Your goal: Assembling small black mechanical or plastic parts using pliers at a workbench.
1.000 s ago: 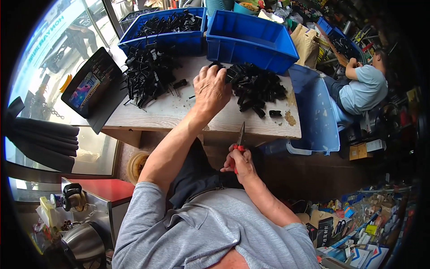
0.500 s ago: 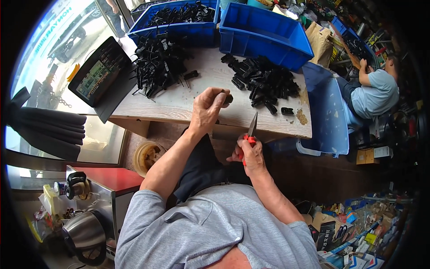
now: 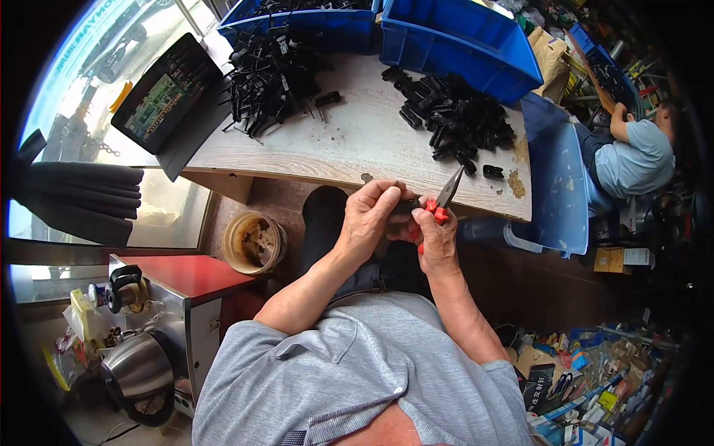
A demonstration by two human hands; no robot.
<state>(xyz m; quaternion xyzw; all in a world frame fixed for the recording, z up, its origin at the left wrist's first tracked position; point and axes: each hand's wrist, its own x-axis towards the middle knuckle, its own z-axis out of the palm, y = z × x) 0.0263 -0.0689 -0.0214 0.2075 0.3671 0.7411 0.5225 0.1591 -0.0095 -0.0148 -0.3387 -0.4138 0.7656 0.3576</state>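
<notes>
Holding a black piece in one hand and red-handled pliers in the other

Both of the person's hands are close together in front of the body, just off the near edge of a pale wooden counter (image 3: 357, 141). The left hand (image 3: 378, 210) is pinched shut on a small black piece (image 3: 405, 205), partly hidden by the fingers, so its full shape cannot be told. Beside it, the right hand (image 3: 437, 244) is wrapped around the red grips of the pliers (image 3: 449, 189), whose pointed metal nose slants up and to the right, toward the counter's front edge.

On the counter lie two heaps of black parts: a left heap (image 3: 271, 89) with thin stems poking out, and a right heap (image 3: 461, 115) of stubbier pieces. One loose part (image 3: 492, 172) sits just beside the right heap, near a worn patch. Behind the heaps stand two blue bins, the left bin (image 3: 316, 28) holding more black parts. A propped tablet (image 3: 175, 97) is at the counter's left end, and a large blue tub (image 3: 552, 175) stands off its right end. Below, on the floor, is a round bucket (image 3: 234, 253). Farther right, a co-worker (image 3: 632, 163) in a light blue shirt sits bent forward
</notes>
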